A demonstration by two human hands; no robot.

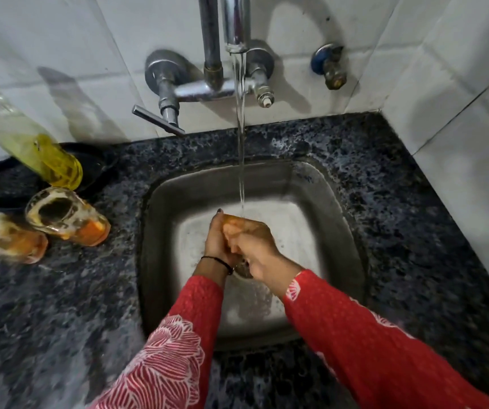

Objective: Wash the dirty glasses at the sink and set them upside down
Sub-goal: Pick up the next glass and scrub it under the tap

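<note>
Both hands meet over the sink point(160, 231) beneath the running tap point(235, 23): the left hand point(215, 242) and right hand point(255, 246) are closed around an orange-stained glass point(232, 222), only its top edge showing between them, right where the stream lands. The glass appears to point away from the person – its exact axis is hidden. Two more dirty glasses point(69, 215) stand well apart on the counter point(60, 305) – nearer the left hand.
</note>
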